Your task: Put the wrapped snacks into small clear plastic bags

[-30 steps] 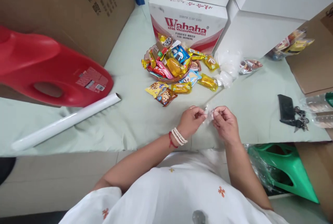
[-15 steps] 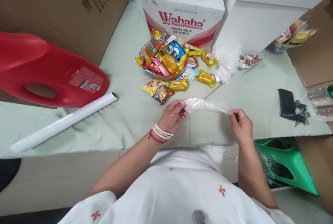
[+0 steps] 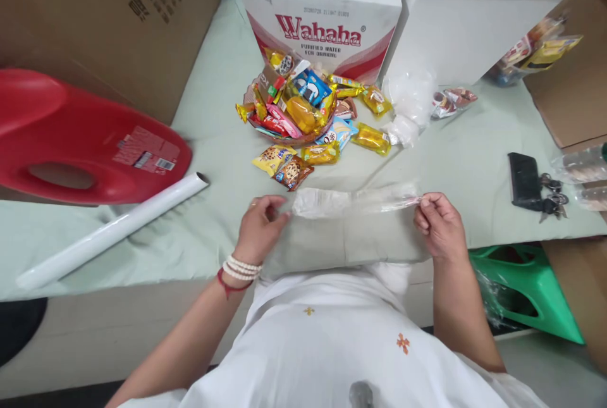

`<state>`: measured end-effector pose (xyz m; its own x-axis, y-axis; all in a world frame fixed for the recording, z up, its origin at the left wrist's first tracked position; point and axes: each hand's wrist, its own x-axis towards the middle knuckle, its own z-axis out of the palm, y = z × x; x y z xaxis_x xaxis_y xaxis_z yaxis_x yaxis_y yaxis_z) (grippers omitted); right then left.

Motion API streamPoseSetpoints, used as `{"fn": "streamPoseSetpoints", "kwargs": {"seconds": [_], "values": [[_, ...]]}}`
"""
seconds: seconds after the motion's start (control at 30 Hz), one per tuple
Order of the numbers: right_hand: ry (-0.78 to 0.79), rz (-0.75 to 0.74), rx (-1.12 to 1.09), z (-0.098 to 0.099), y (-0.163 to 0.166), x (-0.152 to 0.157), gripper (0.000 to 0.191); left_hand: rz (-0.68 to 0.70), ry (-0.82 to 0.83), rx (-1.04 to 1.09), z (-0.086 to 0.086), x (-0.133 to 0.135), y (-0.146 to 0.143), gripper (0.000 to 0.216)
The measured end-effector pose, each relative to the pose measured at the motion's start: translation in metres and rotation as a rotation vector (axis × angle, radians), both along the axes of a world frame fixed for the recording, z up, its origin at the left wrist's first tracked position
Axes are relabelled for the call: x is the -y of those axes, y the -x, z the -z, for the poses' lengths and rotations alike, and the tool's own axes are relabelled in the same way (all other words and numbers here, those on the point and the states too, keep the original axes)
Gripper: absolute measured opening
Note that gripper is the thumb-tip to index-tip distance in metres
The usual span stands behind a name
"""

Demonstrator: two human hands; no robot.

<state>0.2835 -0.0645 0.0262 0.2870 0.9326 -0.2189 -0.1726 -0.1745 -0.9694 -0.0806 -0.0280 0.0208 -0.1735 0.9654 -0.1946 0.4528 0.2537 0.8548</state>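
A clear plastic bag (image 3: 327,203) is stretched sideways above the table's front part. My right hand (image 3: 441,224) pinches its right end between thumb and fingers. At the other end is my left hand (image 3: 260,228), wearing white beads and a red cord, thumb and fingers apart just beside the bag's left edge; whether a fingertip touches it I cannot tell. Beyond the bag, a glass bowl (image 3: 294,139) is heaped with wrapped snacks. Two cookie packets (image 3: 293,172) and several yellow-wrapped cakes (image 3: 372,138) lie in front of and beside the bowl.
A red detergent jug (image 3: 102,171) and a white roll (image 3: 114,231) lie at left. White boxes, one a Wahaha carton (image 3: 322,22), stand behind the bowl. Bunched plastic bags (image 3: 410,101) sit right of it. A black pouch with keys (image 3: 526,181) is farther right; below is a green stool (image 3: 531,294).
My left hand has moved left, and its fingers have come apart. The bag, twisted before, is now spread longer and flatter. My right hand keeps its pinch.
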Motion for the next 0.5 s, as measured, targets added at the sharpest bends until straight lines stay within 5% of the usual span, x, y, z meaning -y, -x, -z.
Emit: {"fn": "streamPoseSetpoints", "kwargs": {"seconds": [0.1,0.23,0.3,0.4,0.5], "values": [[0.009,-0.062,0.021,0.002,0.005,-0.004,0.033,0.043,-0.376,-0.365,-0.018,0.005,-0.003,0.036],[-0.005,-0.142,0.053,-0.003,0.013,-0.007,0.03,0.538,-0.6,-0.361,-0.035,0.0,-0.056,0.038],[-0.032,-0.157,0.055,-0.01,0.015,-0.008,0.028,0.719,-0.6,-0.389,-0.028,-0.007,-0.088,0.051],[-0.063,-0.135,0.04,-0.024,0.011,-0.008,0.027,0.9,-0.457,-0.431,-0.007,-0.019,-0.117,0.023],[-0.06,-0.068,0.019,-0.036,-0.001,-0.008,0.029,0.805,-0.304,-0.261,0.015,-0.027,-0.118,0.017]]}}
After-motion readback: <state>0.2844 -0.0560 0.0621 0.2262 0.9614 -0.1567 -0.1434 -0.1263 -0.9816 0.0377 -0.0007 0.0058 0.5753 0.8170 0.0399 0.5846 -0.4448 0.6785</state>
